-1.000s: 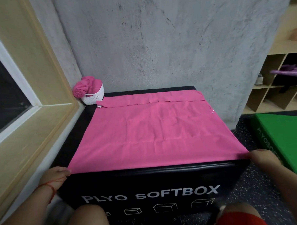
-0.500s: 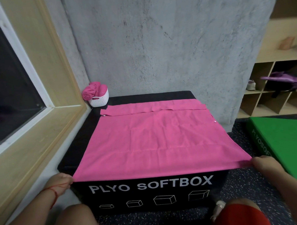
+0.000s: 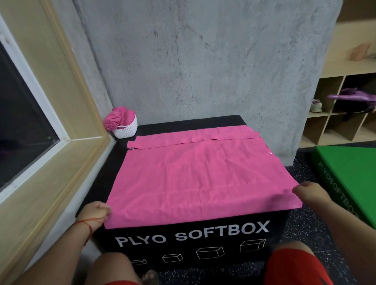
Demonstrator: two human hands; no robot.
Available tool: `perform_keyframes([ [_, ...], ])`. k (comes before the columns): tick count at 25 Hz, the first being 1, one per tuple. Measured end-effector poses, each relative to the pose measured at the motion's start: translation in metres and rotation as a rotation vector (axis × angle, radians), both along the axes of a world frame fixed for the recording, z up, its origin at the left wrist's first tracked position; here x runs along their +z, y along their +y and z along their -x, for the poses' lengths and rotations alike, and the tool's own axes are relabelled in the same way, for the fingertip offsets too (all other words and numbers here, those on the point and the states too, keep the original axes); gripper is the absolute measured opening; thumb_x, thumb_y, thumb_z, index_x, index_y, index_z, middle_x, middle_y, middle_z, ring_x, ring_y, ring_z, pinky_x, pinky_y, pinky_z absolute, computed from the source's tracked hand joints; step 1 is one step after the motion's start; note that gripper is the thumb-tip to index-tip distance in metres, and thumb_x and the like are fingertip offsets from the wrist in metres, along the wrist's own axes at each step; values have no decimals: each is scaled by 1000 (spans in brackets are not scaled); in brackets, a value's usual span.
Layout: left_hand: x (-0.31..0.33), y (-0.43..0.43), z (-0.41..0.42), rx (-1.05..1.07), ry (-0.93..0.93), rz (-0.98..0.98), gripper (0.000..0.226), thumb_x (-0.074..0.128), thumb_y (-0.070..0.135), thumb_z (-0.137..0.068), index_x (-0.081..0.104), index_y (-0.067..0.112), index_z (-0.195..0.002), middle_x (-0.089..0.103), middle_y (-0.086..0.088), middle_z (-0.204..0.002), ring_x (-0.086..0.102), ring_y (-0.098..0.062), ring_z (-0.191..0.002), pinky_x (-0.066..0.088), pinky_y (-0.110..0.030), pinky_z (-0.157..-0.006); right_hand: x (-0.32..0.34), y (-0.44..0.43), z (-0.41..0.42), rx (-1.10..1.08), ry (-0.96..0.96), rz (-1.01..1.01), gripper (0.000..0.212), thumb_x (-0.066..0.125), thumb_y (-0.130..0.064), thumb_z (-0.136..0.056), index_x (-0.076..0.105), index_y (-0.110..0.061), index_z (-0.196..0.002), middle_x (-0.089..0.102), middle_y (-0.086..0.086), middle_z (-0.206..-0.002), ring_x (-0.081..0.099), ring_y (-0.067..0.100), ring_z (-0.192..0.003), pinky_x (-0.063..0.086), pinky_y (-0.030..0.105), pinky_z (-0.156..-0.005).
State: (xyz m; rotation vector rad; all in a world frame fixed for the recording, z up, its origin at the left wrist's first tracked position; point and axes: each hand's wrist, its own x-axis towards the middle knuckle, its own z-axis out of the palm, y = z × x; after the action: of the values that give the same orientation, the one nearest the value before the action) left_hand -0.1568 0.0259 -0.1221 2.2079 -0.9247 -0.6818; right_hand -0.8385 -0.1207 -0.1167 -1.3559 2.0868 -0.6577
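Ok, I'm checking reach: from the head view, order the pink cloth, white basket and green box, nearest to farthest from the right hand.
1. Pink cloth: the right hand grips its near right edge.
2. Green box: on the floor, just right.
3. White basket: far back-left corner.

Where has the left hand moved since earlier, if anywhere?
Yes. The left hand slid along the pink towel, away from the front of the black box.
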Motion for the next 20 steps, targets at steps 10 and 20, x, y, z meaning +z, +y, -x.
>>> perform_keyframes([
  [10,3,-129,6,-104,-16,4,32,67,32,-70,74,2,-75,71,-10,-62,63,-23,-63,50,-34,-66,8,-104,-71,67,-46,33,14,73,-28,-81,77,-16,-83,75,12,-89,68,34,-87,56,41,-85],
  [20,-4,-324,-26,22,-9,27,34,65,29,-90,76,-2,-82,72,-18,-71,66,-30,-59,54,-33,-60,-18,-295,-106,-178,-301,-39,18,66,-17,-93,72,0,-89,74,21,-85,71,33,-62,63,43,-61],
])
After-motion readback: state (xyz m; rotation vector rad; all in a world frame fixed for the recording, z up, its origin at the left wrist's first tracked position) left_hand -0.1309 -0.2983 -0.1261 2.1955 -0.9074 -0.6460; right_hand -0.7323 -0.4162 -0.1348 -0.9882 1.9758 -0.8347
